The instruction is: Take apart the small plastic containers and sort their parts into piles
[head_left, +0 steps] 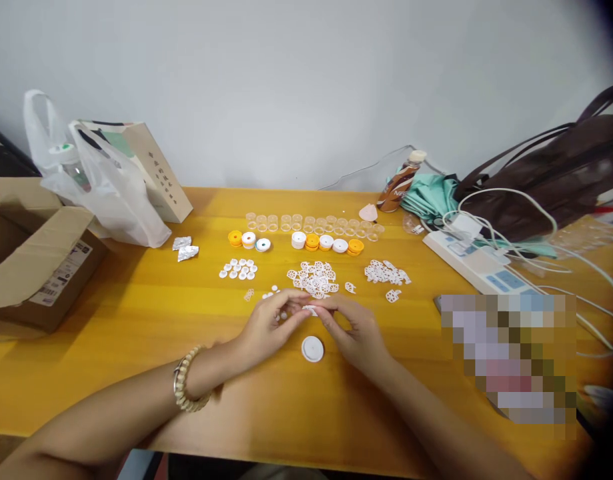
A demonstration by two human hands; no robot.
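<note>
Both hands meet over the middle of the table, pinching a small white plastic piece [311,310] between their fingertips. My left hand [273,323] comes in from the left, a beaded bracelet on its wrist. From the other side my right hand [356,333] grips the same piece with thumb and fingers. Just below them a round white disc [313,349] lies flat. Beyond the fingers is a heap of white openwork plastic pieces [316,277]. Small white round parts [271,293] lie beside my left hand, some of them hidden behind it.
Clear cups [311,225] stand in a row at the back, with white and orange round parts [326,243] before them. White caps [239,269] and another openwork pile [385,272] lie nearer. A carton [41,267] stands left; a power strip [476,263] and bottle [401,181] are right.
</note>
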